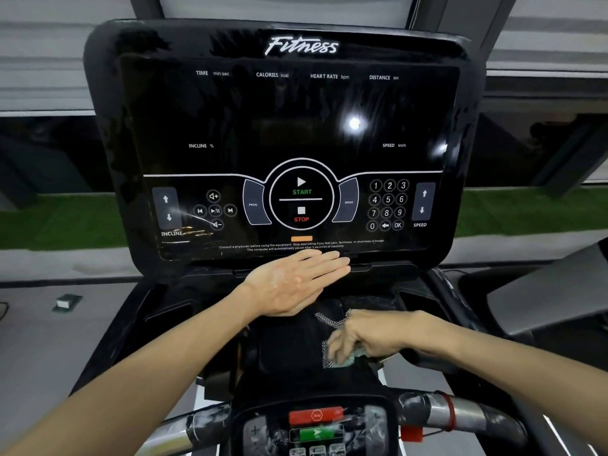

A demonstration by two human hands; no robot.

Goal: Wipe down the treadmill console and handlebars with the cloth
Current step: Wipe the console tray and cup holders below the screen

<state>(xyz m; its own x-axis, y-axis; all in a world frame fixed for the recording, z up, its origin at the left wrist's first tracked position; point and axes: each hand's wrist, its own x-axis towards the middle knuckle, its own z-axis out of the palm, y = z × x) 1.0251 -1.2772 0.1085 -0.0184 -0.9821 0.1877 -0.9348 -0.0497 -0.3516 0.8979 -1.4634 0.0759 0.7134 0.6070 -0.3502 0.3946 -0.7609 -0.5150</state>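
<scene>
gripping one cloth (342, 361), right hand (365, 337) curled round it, left hand (292, 281) flat by one console (296, 126)

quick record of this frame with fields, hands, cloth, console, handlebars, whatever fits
left hand: open, fingers straight, flat by the console's lower edge, holding nothing
right hand: fingers curled on the cloth
cloth: below the console, bunched under the right hand, checked edge showing
console: screen dark, pale streaks near the INCLINE arrows
handlebars: bottom of view, neither hand on them
red stop button: between the handlebars, green button just beneath it
</scene>
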